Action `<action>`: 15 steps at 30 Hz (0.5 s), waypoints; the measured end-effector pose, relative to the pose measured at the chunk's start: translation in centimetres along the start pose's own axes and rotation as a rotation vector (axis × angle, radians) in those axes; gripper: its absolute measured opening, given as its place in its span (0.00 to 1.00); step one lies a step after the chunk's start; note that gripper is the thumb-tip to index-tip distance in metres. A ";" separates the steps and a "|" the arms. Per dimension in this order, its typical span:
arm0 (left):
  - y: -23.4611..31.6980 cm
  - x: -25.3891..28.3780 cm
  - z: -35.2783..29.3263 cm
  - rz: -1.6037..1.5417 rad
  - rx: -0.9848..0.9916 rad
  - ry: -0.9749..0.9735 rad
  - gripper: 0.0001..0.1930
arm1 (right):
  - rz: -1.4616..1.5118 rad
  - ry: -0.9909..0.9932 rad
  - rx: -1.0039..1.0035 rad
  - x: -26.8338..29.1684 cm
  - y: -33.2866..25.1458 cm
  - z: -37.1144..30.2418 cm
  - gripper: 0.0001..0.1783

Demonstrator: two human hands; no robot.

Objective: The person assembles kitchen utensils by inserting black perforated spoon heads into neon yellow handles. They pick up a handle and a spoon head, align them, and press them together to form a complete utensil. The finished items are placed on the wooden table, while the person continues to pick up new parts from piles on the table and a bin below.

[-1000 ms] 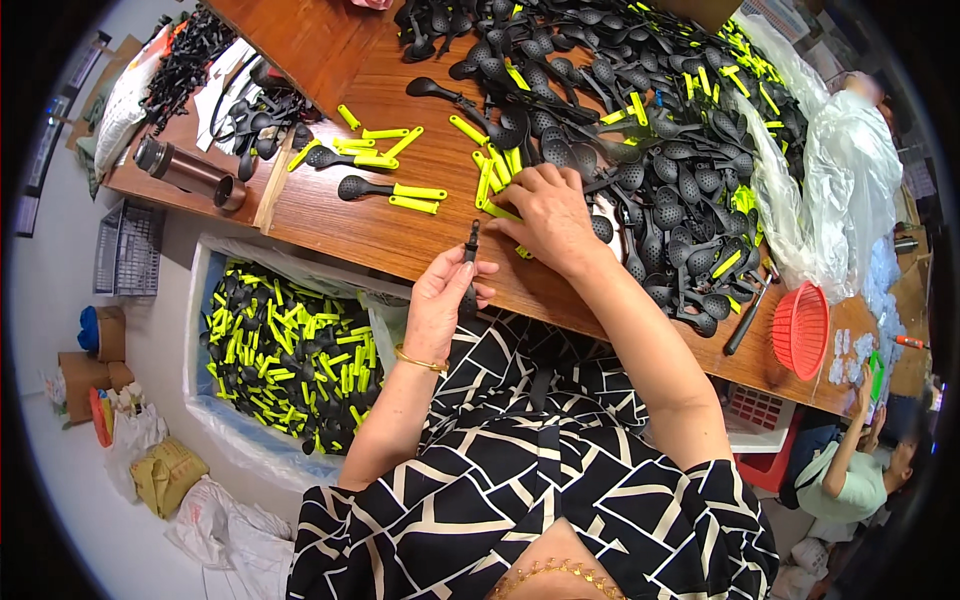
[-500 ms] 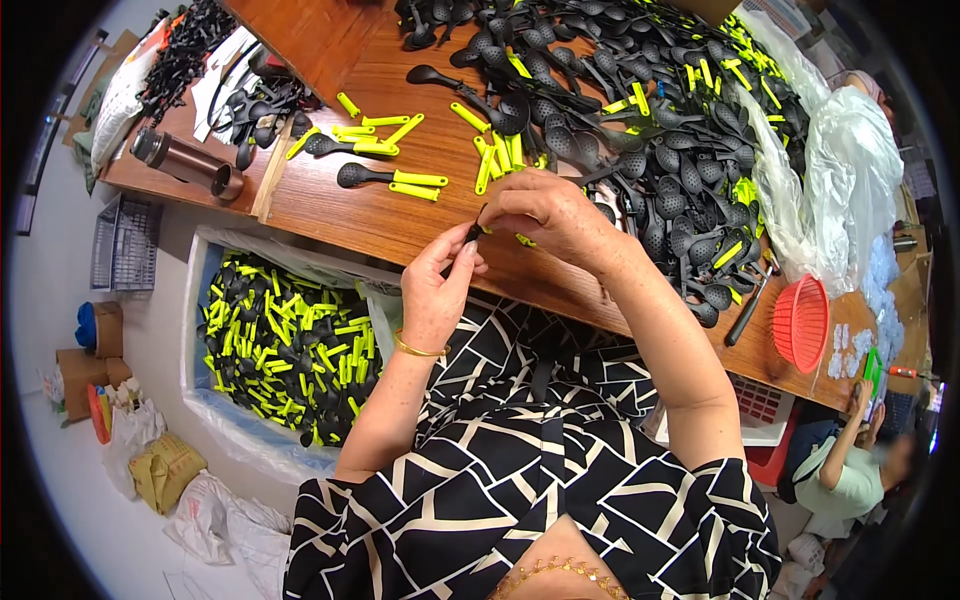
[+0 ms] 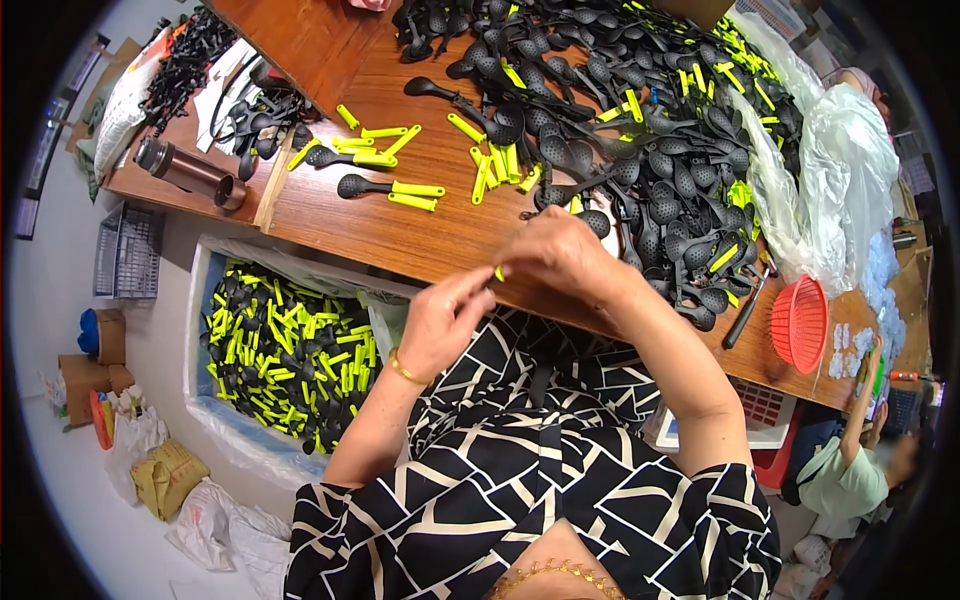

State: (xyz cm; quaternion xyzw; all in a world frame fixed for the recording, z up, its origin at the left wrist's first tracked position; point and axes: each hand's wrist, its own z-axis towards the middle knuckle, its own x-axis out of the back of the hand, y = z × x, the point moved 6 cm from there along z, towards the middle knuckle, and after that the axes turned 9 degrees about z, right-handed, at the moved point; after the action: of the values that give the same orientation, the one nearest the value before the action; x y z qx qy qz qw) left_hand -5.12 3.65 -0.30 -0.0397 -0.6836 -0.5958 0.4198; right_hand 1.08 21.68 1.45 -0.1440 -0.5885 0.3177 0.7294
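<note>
My left hand (image 3: pixel 440 318) is closed, thumb and fingers pinching a small black piece (image 3: pixel 490 283) that is mostly hidden. My right hand (image 3: pixel 555 250) is curled over just beside it at the table's front edge, fingers bent downward. A bit of a yellow-green handle (image 3: pixel 499 273) shows at the right fingertips, where the two hands almost meet; the rest is covered. Beyond the hands lie loose yellow-green handles (image 3: pixel 481 178) and a black spoon (image 3: pixel 362 186) with a yellow-green handle. A large heap of black slotted spoons and ladles (image 3: pixel 665 170) spreads behind my right hand.
Left below the table stands a lined bin (image 3: pixel 195 330) full of black and yellow-green utensils. A brown flask (image 3: pixel 180 165) lies on the table at left. At right are a red basket (image 3: pixel 798 325), a black-handled tool (image 3: pixel 745 318) and clear plastic bags (image 3: pixel 850 180). Another person (image 3: pixel 845 470) sits far right.
Both hands have moved slightly nearer to me and to the right, staying close together. The yellow-green bit now shows between the fingertips.
</note>
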 end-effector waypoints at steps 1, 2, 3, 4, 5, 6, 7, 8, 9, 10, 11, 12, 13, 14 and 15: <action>-1.9 -1.5 -1.1 -0.346 0.140 -0.125 0.16 | -0.022 0.047 0.132 0.1 -1.0 -0.5 0.07; -3.5 -2.8 -2.1 -0.693 0.277 -0.249 0.17 | -0.034 0.048 0.182 0.0 -1.6 -0.8 0.09; -4.2 -2.9 -2.2 -0.893 0.364 -0.408 0.18 | -0.013 0.089 0.208 0.0 -2.8 -1.1 0.10; -3.7 -2.1 -2.0 -0.923 0.440 -0.443 0.18 | 0.009 0.129 0.240 0.3 -4.0 -0.7 0.11; -3.2 -1.9 -1.9 -0.981 0.438 -0.447 0.17 | 0.002 0.119 0.246 0.5 -4.3 -0.2 0.11; -2.9 -1.8 -1.7 -1.040 0.432 -0.451 0.16 | -0.008 0.108 0.252 0.6 -4.6 0.3 0.10; -3.2 -1.8 -1.6 -1.057 0.425 -0.431 0.15 | -0.019 0.098 0.258 0.7 -4.8 0.6 0.10; -3.8 -1.9 -1.5 -1.075 0.418 -0.411 0.15 | -0.029 0.096 0.269 0.7 -4.5 0.9 0.12; -4.2 -2.0 -1.3 -1.096 0.409 -0.389 0.15 | -0.042 0.091 0.281 0.6 -3.8 1.4 0.13; -4.7 -1.9 -0.9 -1.052 0.400 -0.301 0.14 | -0.053 0.086 0.293 0.7 -3.2 2.0 0.15; -5.0 -2.1 -0.4 -1.006 0.390 -0.214 0.14 | 0.038 0.072 0.279 0.9 -2.5 2.7 0.14; -5.4 -2.2 0.1 -0.961 0.381 -0.135 0.13 | 0.100 0.077 0.168 1.3 -0.7 3.2 0.12; -5.9 -2.0 0.9 -0.905 0.388 -0.043 0.13 | 0.131 0.170 -0.050 1.9 2.4 3.6 0.10; -6.1 -1.7 1.4 -0.894 0.409 0.028 0.11 | 0.162 0.262 -0.267 2.4 5.7 3.6 0.09; -6.6 -1.8 1.6 -0.930 0.420 0.077 0.11 | 0.015 0.222 -0.280 3.0 6.6 4.3 0.10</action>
State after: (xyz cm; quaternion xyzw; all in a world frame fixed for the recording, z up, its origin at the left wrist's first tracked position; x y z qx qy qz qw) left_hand -8.44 3.97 -6.45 0.3760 -0.7180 -0.5702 0.1342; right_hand -4.68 27.88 1.01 -0.2827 -0.5418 0.2204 0.7603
